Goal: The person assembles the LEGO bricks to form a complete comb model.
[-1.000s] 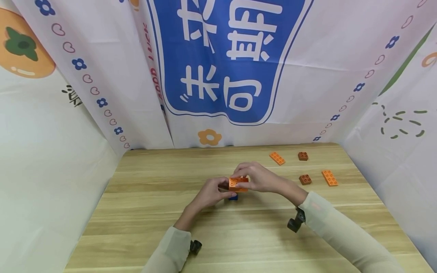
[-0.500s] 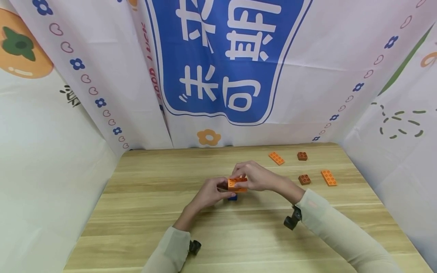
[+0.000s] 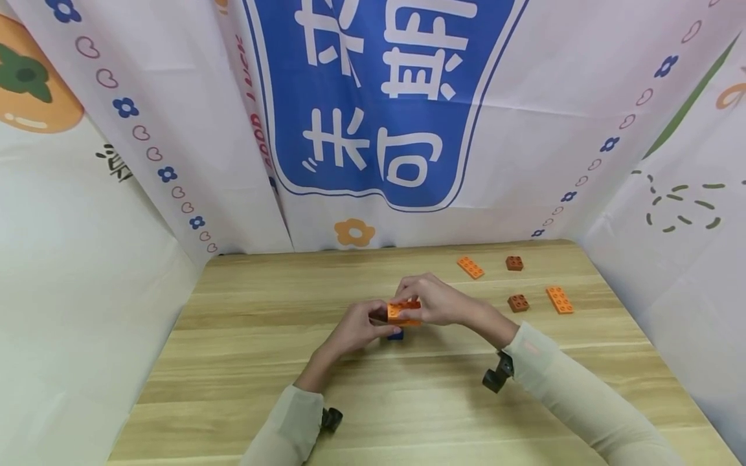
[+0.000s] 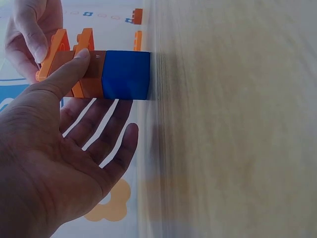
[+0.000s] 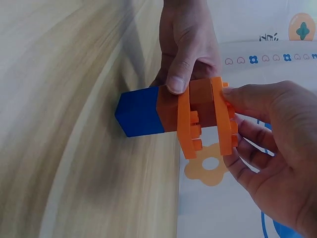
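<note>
Between my two hands stands a short tower of toy building bricks. A blue brick forms its base, standing on the table. Above come a brown brick, an orange plate, a second brown brick and a top orange plate. Both orange plates jut out past the tower on one side. My left hand grips the tower's middle, thumb across the lower brown brick and lower plate, other fingers behind. My right hand pinches the top orange plate, thumb on its studded face.
On the wooden table, to the right, lie two loose orange plates, one farther back and one nearer the right edge. Two brown bricks, a far one and a nearer one, sit beside them. A printed cloth hangs behind.
The head view has shifted slightly. Both hands keep the same hold on the tower, and the loose pieces lie as before.
</note>
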Tool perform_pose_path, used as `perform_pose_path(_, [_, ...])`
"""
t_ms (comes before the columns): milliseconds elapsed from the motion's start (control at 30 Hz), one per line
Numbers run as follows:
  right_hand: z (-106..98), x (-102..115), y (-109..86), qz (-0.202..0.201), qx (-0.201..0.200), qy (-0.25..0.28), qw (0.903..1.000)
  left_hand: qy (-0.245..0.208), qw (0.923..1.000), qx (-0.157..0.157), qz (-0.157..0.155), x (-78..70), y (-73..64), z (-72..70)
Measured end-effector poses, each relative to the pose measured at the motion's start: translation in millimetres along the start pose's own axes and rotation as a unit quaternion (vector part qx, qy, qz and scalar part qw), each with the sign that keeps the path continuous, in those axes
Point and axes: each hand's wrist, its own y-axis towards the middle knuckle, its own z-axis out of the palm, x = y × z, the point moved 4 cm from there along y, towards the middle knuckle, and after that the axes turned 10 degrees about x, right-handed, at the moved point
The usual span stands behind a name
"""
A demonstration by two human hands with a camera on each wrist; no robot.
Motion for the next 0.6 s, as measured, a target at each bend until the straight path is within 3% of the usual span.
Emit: perform_pose_path(600, [6.8,-11.9,-10.5,-0.015,-0.036,0.030,0.9988,-0.003,1.0000,0.006,0.005,0.1,-0.6,-1.4])
